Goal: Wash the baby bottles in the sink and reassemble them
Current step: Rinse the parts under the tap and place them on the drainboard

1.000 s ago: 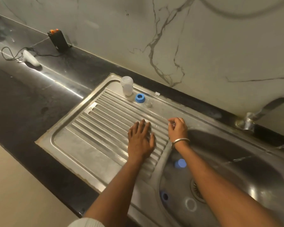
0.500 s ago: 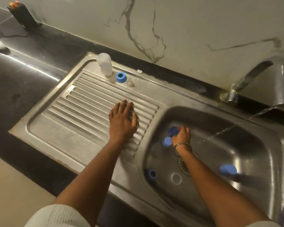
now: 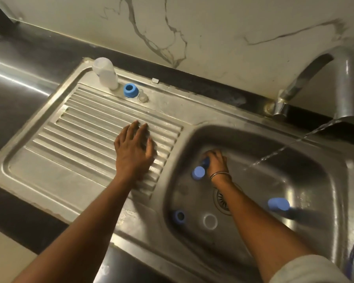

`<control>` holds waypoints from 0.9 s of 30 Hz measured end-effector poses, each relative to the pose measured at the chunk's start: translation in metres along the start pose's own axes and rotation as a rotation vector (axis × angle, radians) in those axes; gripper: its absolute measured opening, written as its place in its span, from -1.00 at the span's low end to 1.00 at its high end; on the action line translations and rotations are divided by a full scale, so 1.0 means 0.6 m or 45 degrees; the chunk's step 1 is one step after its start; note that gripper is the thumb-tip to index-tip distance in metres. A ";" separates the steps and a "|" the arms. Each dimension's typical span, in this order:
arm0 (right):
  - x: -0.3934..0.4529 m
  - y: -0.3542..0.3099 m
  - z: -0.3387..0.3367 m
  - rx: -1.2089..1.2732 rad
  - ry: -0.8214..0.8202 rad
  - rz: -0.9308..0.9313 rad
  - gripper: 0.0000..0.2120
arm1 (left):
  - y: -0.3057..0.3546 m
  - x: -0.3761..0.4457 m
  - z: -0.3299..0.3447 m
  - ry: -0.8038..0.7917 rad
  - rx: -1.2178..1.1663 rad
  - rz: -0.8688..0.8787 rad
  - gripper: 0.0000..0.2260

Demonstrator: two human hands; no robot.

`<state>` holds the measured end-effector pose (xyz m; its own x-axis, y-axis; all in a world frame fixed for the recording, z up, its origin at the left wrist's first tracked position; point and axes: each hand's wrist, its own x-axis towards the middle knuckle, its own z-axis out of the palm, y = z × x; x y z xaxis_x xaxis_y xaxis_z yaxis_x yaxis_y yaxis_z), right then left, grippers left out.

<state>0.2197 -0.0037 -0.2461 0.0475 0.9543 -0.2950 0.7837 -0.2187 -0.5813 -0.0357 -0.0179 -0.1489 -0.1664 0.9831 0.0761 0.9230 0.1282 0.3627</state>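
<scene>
My left hand (image 3: 134, 151) rests flat on the ribbed drainboard (image 3: 74, 127). Down in the sink basin (image 3: 294, 180), my right hand (image 3: 216, 163) grips a blue bottle part (image 3: 205, 161), next to a blue cap (image 3: 199, 172). A blue ring (image 3: 179, 216), a clear round piece (image 3: 210, 221) and another blue cap (image 3: 278, 204) lie on the basin floor. At the back of the drainboard stand an upturned white bottle (image 3: 105, 73), a blue ring (image 3: 130, 90) and a clear teat (image 3: 142, 97).
The tap (image 3: 323, 82) at the back right runs a thin stream of water (image 3: 284, 149) into the basin. The drain (image 3: 222, 198) sits under my right forearm. Dark countertop (image 3: 18, 64) surrounds the sink; a marble wall stands behind.
My right hand left the drainboard edge and went down into the basin, closing on a blue part. The left hand stayed on the ribs. The view swung right.
</scene>
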 end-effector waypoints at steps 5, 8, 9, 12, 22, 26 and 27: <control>-0.026 0.000 -0.033 0.362 0.216 0.184 -0.50 | 0.023 0.006 0.003 0.038 -0.031 -0.085 -0.48; -0.051 0.006 -0.056 0.516 0.276 0.343 -0.43 | 0.042 0.004 0.005 0.064 -0.023 -0.118 -0.49; -0.060 0.011 -0.065 0.572 0.320 0.374 -0.42 | 0.049 0.004 0.004 0.066 -0.024 -0.128 -0.49; -0.088 0.026 -0.089 0.744 0.455 0.391 -0.44 | 0.061 0.003 0.003 0.066 -0.025 -0.162 -0.49; -0.112 0.023 -0.164 1.078 0.685 0.373 -0.40 | 0.074 0.000 0.001 0.134 -0.014 -0.153 -0.55; -0.115 0.018 -0.182 1.027 0.736 0.353 -0.49 | 0.072 0.000 0.002 0.111 -0.016 -0.170 -0.59; -0.117 0.017 -0.185 1.036 0.748 0.341 -0.49 | 0.071 0.001 0.004 0.107 -0.012 -0.168 -0.64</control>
<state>0.2930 -0.0503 -0.1472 0.6238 0.7554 -0.2004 0.0588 -0.3010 -0.9518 0.0043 -0.0115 -0.1356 -0.3150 0.9433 0.1045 0.8880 0.2541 0.3833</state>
